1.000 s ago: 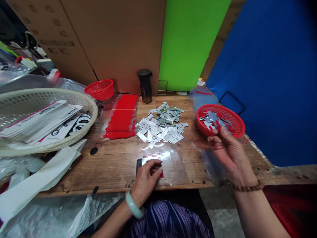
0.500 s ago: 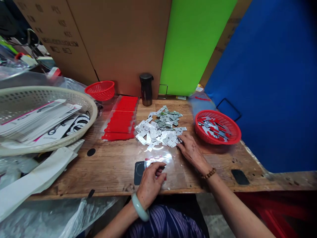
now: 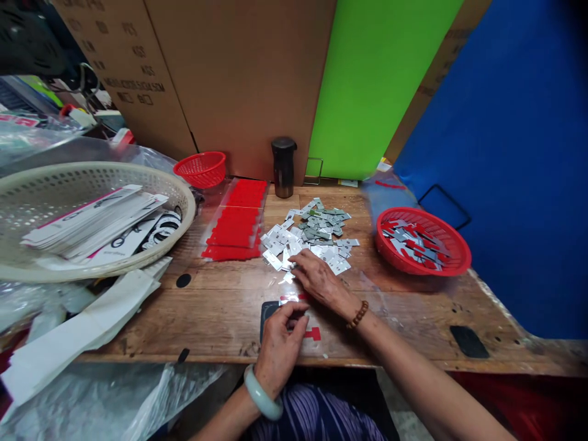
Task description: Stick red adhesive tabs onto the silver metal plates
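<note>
Bags of clear plastic with red strips inside [image 3: 235, 223] lie left of the heap of small, flat, silver plates [image 3: 321, 228]. In front of the heap, the left hand [image 3: 279, 340] is half curled by a flat red piece [image 3: 314, 334]; its grip is hidden. Plates look light, stiff and slippery: pinch one by its edges. At the heap's near edge, the right hand [image 3: 322, 283] has bent fingers; I can't tell its hold.

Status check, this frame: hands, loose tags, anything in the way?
Right hand at the near edge of the loose tags, grip unclear. Left hand beside a red piece, fingers curled. Tags heaped on the table. No obstruction visible.
</note>
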A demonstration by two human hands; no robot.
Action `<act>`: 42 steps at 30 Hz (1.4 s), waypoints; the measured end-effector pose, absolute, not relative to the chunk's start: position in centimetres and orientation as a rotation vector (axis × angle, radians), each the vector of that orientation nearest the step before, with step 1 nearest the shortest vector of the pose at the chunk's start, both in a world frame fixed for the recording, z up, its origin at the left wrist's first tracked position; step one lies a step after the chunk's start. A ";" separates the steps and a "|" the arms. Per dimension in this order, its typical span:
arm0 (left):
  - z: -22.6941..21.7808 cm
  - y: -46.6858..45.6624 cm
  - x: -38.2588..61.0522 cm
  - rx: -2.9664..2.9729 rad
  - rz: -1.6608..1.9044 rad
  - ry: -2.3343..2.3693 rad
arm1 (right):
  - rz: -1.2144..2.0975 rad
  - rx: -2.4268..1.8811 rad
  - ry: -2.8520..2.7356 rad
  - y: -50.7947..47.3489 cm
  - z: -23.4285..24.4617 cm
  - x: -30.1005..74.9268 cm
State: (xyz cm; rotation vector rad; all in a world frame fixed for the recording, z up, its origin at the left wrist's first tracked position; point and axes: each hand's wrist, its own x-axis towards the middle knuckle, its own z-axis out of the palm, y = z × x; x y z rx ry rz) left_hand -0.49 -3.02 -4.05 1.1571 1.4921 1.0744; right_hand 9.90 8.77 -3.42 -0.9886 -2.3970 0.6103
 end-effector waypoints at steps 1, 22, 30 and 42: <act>-4.1 -3.0 -0.7 1.142 1.081 1.497 | 0.590 -1.010 -2.407 9.0 -3.4 9.4; -3.6 -2.5 -1.5 0.951 1.154 1.454 | 0.426 -1.483 -2.214 12.0 -4.4 8.9; -4.0 -2.1 -2.3 0.888 1.169 1.428 | 0.460 -1.357 -2.139 12.0 -4.5 9.5; -1.6 -0.6 -1.5 0.289 1.354 1.022 | 0.332 -1.024 -2.221 5.3 -2.3 11.4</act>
